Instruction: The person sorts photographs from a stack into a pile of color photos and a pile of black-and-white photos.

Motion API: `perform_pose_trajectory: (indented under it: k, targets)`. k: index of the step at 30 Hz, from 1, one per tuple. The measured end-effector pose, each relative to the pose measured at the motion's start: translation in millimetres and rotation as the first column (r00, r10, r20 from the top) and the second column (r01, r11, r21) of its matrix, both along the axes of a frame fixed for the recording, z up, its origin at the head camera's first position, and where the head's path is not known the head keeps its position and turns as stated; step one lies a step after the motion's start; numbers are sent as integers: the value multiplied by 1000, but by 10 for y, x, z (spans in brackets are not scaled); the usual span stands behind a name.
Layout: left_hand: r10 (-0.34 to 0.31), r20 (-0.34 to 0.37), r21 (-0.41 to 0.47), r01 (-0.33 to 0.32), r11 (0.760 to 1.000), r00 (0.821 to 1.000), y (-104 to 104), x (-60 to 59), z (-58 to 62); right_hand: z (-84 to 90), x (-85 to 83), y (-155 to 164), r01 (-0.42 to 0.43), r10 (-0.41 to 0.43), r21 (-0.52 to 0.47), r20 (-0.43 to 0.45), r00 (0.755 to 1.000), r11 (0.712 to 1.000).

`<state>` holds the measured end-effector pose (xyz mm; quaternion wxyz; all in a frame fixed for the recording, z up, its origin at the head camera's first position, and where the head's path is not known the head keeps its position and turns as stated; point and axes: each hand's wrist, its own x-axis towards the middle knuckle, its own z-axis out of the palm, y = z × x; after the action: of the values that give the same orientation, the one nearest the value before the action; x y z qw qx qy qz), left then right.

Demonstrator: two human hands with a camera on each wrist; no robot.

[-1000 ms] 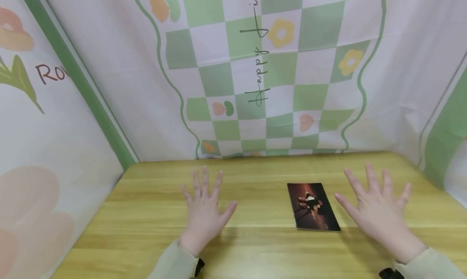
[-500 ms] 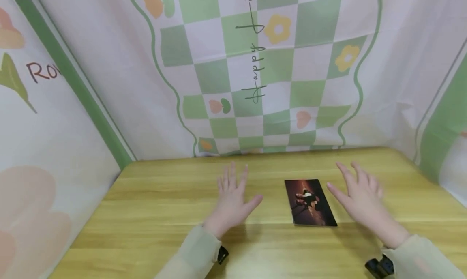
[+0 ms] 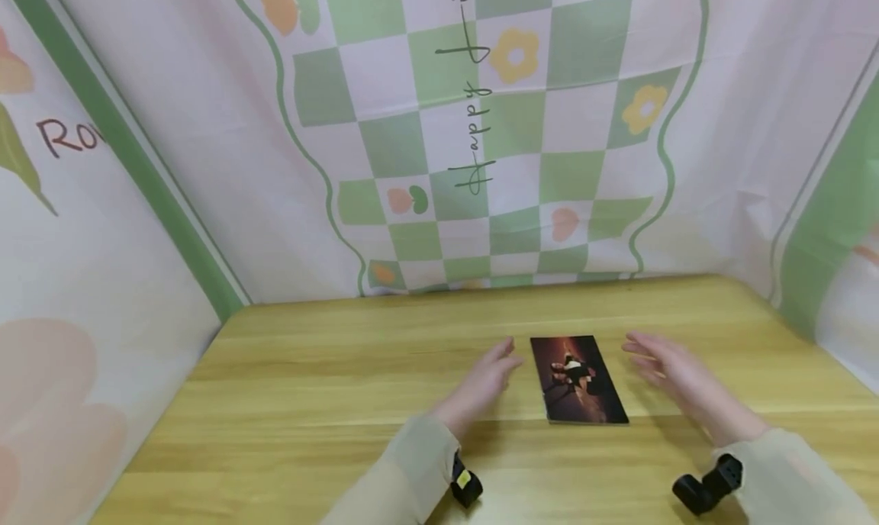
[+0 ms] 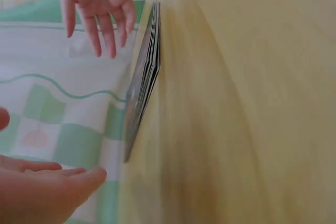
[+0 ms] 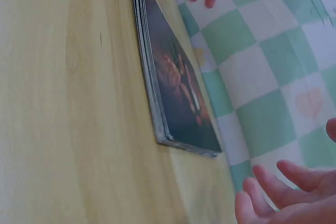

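A thin stack of picture cards lies flat on the wooden table, its top card a dark reddish photo of people. Several layered edges of the stack show in the left wrist view, and slightly uneven layers of the stack in the right wrist view. Just left of it hovers my left hand, palm turned inward, fingers extended. On the other side my right hand faces it with loosely bent fingers. A gap separates each hand from the cards, and both hands hold nothing.
The wooden table runs back to a hanging cloth with green checks and flowers. Another printed cloth hangs at the left. Black wrist cameras sit at both cuffs, the right camera near the table's front.
The left hand has moved right toward the cards and turned its palm inward. The right hand has turned inward too, its spread fingers drawing together. The cards stay in place on the table.
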<state>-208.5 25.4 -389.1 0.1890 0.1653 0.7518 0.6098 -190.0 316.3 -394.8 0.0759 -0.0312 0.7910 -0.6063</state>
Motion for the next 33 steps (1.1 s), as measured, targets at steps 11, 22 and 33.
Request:
perform_pose_trajectory:
  k: [11, 22, 33]
  targets:
    - [31, 394, 418, -209, 884, 919, 255, -136, -158, -99, -81, -48, -39, 39, 3, 72, 997, 999]
    - [34, 453, 447, -260, 856, 891, 298, -188, -222, 10, -82, -285, -24, 10, 443, 34, 999, 896]
    - [59, 456, 432, -278, 858, 888, 325, -186, -230, -2, -72, -324, -23, 14, 437, 25, 1000, 899]
